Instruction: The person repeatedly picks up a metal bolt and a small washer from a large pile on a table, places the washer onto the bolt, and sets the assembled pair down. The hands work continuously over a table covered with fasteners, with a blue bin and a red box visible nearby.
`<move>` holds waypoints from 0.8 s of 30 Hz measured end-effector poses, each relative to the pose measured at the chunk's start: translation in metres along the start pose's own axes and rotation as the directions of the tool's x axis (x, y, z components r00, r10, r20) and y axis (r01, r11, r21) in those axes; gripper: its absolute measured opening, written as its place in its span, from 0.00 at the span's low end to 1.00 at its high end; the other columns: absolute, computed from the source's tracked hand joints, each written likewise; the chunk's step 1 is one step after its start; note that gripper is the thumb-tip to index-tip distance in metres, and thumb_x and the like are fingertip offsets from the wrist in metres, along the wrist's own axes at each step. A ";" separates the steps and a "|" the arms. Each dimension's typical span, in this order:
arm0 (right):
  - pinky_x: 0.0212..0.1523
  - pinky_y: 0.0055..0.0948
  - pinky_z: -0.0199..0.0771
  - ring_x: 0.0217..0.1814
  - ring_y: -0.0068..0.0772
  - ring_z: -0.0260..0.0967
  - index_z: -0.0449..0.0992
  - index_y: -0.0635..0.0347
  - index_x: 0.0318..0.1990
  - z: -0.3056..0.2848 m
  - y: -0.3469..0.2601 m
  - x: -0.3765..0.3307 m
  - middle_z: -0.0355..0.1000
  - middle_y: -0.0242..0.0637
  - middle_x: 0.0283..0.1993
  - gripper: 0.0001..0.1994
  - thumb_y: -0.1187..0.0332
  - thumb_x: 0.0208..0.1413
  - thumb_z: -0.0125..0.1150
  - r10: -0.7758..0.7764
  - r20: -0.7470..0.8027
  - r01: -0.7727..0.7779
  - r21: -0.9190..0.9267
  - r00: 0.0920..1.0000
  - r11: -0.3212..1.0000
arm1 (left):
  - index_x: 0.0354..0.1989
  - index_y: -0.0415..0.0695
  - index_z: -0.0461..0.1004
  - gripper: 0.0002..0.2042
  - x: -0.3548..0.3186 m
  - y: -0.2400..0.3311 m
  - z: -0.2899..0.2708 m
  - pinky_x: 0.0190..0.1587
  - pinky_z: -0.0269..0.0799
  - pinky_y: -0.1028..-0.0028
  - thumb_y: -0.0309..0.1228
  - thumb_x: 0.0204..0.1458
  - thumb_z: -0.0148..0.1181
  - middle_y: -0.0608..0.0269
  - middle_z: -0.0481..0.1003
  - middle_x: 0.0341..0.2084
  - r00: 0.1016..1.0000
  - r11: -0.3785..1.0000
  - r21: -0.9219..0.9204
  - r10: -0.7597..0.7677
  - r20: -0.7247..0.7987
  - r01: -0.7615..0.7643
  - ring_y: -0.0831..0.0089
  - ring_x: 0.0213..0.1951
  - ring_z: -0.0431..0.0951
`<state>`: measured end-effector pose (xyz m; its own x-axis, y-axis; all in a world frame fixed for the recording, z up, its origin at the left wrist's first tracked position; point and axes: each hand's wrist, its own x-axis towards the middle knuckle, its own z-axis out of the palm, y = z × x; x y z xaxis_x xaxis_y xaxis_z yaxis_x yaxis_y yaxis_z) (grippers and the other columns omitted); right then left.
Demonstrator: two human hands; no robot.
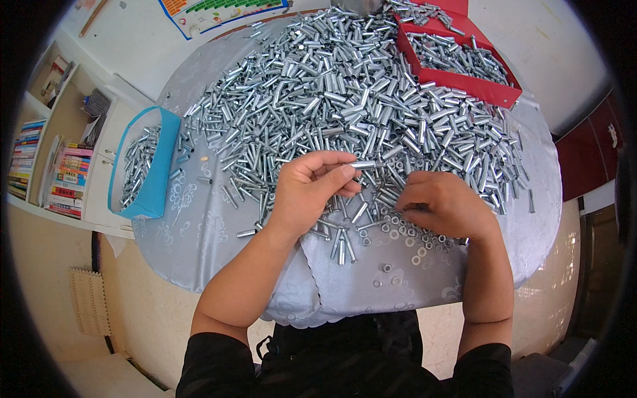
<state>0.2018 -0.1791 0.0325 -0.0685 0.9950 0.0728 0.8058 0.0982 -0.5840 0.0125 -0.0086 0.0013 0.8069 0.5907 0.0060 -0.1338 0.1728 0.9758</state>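
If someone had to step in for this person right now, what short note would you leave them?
Left hand: pinching one metal sleeve between its fingertips.
Right hand: palm down on the small washers and nuts near the table's front edge; what it grips is hidden.
Big loose pile of sleeves covers the grey tablecloth.
Blue tray at left and red tray at far right each hold some sleeves.
Most sleeves are not yet in a tray.

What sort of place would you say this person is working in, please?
Probably a room at home used for piecework: a round table under a patterned cloth, heaped with small metal tubes, a bookshelf beside it, and a tiled floor.
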 end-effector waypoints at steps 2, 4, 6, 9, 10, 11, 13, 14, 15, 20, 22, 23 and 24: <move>0.36 0.38 0.72 0.36 0.43 0.72 0.77 0.57 0.32 0.007 -0.004 0.004 0.71 0.37 0.32 0.05 0.73 0.44 0.62 0.011 -0.046 -0.010 0.015 0.999 1.000 | 0.45 0.33 0.75 0.10 0.000 0.000 0.000 0.36 0.81 0.74 0.23 0.56 0.58 0.52 0.80 0.35 1.000 1.000 0.009 -0.006 -0.002 0.006 0.71 0.32 0.81; 0.36 0.39 0.72 0.36 0.44 0.72 0.77 0.57 0.32 0.010 -0.004 0.006 0.71 0.37 0.33 0.06 0.73 0.44 0.62 0.004 -0.040 -0.004 -0.011 0.999 1.000 | 0.46 0.33 0.75 0.10 0.000 -0.001 0.001 0.36 0.81 0.74 0.23 0.56 0.58 0.52 0.80 0.35 1.000 1.000 -0.004 -0.001 0.009 0.001 0.71 0.32 0.81; 0.36 0.39 0.72 0.36 0.44 0.72 0.77 0.56 0.33 0.011 -0.004 0.007 0.71 0.37 0.33 0.06 0.73 0.45 0.62 0.003 -0.035 -0.004 -0.028 0.999 1.000 | 0.46 0.33 0.75 0.10 0.000 -0.002 0.000 0.36 0.80 0.74 0.23 0.56 0.58 0.52 0.80 0.35 1.000 1.000 -0.009 0.000 0.013 0.000 0.70 0.32 0.81; 0.37 0.39 0.72 0.36 0.45 0.71 0.77 0.56 0.32 0.012 -0.006 0.007 0.71 0.38 0.33 0.05 0.72 0.45 0.61 0.018 -0.032 -0.019 -0.035 0.999 0.999 | 0.46 0.33 0.75 0.10 0.000 -0.002 0.000 0.36 0.81 0.73 0.22 0.56 0.58 0.52 0.79 0.35 1.000 1.000 -0.005 -0.003 0.014 0.004 0.70 0.33 0.81; 0.37 0.39 0.72 0.37 0.45 0.71 0.77 0.57 0.32 0.013 -0.006 0.006 0.71 0.38 0.33 0.05 0.72 0.45 0.61 0.028 -0.030 -0.029 -0.031 0.999 0.999 | 0.46 0.33 0.75 0.10 0.000 -0.002 0.000 0.36 0.81 0.73 0.22 0.56 0.58 0.52 0.79 0.35 1.000 1.000 -0.005 -0.006 0.013 0.006 0.70 0.32 0.81; 0.37 0.39 0.72 0.37 0.46 0.71 0.77 0.57 0.32 0.014 -0.005 0.007 0.71 0.39 0.33 0.05 0.72 0.45 0.61 0.039 -0.030 -0.039 -0.027 0.999 0.999 | 0.46 0.33 0.75 0.10 0.000 -0.002 0.000 0.36 0.80 0.73 0.22 0.56 0.58 0.52 0.79 0.35 1.000 1.000 -0.004 -0.007 0.014 0.007 0.70 0.32 0.81; 0.35 0.36 0.72 0.34 0.41 0.72 0.76 0.59 0.32 0.011 0.001 0.006 0.72 0.38 0.31 0.05 0.74 0.45 0.61 0.033 -0.083 -0.030 0.042 0.996 0.999 | 0.46 0.33 0.75 0.10 -0.001 -0.002 0.000 0.36 0.80 0.73 0.22 0.56 0.58 0.51 0.79 0.35 1.000 1.000 -0.010 -0.021 0.010 0.021 0.69 0.33 0.81; 0.35 0.34 0.72 0.33 0.39 0.72 0.76 0.60 0.32 0.009 0.004 0.006 0.72 0.37 0.30 0.04 0.74 0.46 0.61 0.028 -0.111 -0.020 0.072 0.993 0.997 | 0.46 0.33 0.75 0.10 0.000 -0.001 0.000 0.36 0.80 0.73 0.21 0.55 0.58 0.51 0.79 0.36 1.000 1.000 -0.012 -0.023 0.008 0.023 0.69 0.33 0.81; 0.34 0.32 0.72 0.32 0.35 0.72 0.75 0.61 0.32 0.008 0.003 0.007 0.73 0.36 0.29 0.04 0.75 0.47 0.61 0.143 -0.142 -0.115 0.191 0.979 0.975 | 0.46 0.33 0.75 0.10 0.000 -0.001 0.000 0.36 0.80 0.73 0.21 0.55 0.58 0.51 0.79 0.36 0.999 0.999 -0.010 -0.034 0.009 0.035 0.69 0.33 0.82; 0.31 0.22 0.70 0.30 0.18 0.70 0.74 0.66 0.33 0.020 0.006 0.013 0.74 0.33 0.28 0.04 0.76 0.52 0.61 0.437 -0.335 -0.195 0.563 0.835 0.803 | 0.46 0.34 0.75 0.11 -0.001 0.001 0.001 0.36 0.80 0.73 0.21 0.54 0.59 0.49 0.79 0.36 0.996 0.996 -0.006 -0.085 0.023 0.086 0.68 0.33 0.82; 0.37 0.22 0.73 0.35 0.19 0.72 0.73 0.67 0.33 0.024 0.000 0.018 0.76 0.35 0.34 0.03 0.78 0.52 0.61 0.439 -0.372 -0.088 0.672 0.818 0.735 | 0.46 0.34 0.75 0.11 -0.001 0.001 0.002 0.36 0.80 0.73 0.21 0.54 0.59 0.49 0.79 0.36 0.996 0.997 -0.014 -0.080 0.035 0.081 0.68 0.33 0.82; 0.38 0.22 0.73 0.36 0.20 0.73 0.74 0.67 0.33 0.027 -0.003 0.021 0.76 0.36 0.36 0.03 0.80 0.51 0.61 0.430 -0.391 -0.039 0.702 0.814 0.711 | 0.46 0.34 0.75 0.11 -0.002 0.000 0.002 0.36 0.80 0.73 0.20 0.54 0.59 0.49 0.79 0.36 0.996 0.997 -0.018 -0.078 0.039 0.079 0.68 0.33 0.82; 0.40 0.22 0.74 0.38 0.21 0.73 0.74 0.67 0.33 0.029 -0.004 0.022 0.76 0.37 0.37 0.03 0.81 0.51 0.61 0.423 -0.410 0.012 0.729 0.808 0.684 | 0.46 0.34 0.75 0.11 -0.002 0.000 0.002 0.36 0.80 0.74 0.20 0.54 0.59 0.49 0.79 0.36 0.996 0.997 -0.022 -0.076 0.042 0.077 0.68 0.33 0.82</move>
<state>0.1798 -0.1571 0.0129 0.5264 0.8381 0.1430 0.1216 0.0923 -0.9883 0.0122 -0.0114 0.0018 0.8383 0.5420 -0.0590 -0.0839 0.2352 0.9683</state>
